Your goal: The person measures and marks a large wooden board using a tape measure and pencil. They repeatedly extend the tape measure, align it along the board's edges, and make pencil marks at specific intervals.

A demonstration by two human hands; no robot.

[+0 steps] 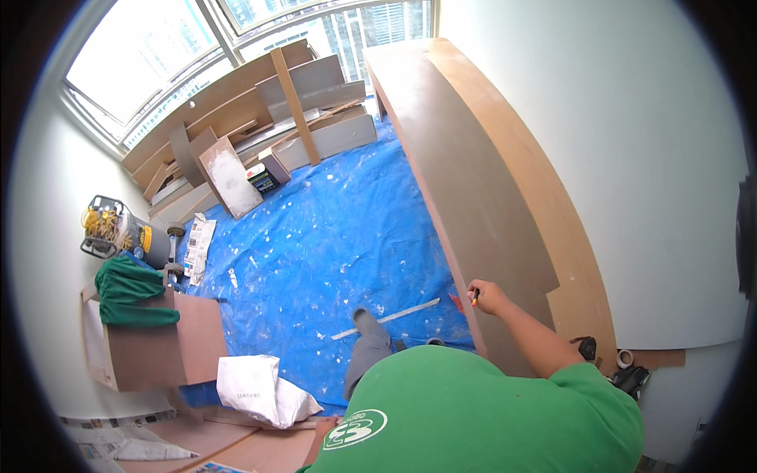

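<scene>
Room under renovation: spattered tarp [339, 221]

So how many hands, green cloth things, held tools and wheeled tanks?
Hands: 2 (bare left hand, bare right hand)
Green cloth things: 2 (green fabric shirt, draped green cloth)
Held tools: 1 (black-orange tool)
Wheeled tanks: 1 (dark grey tank)
Total: 6
</scene>
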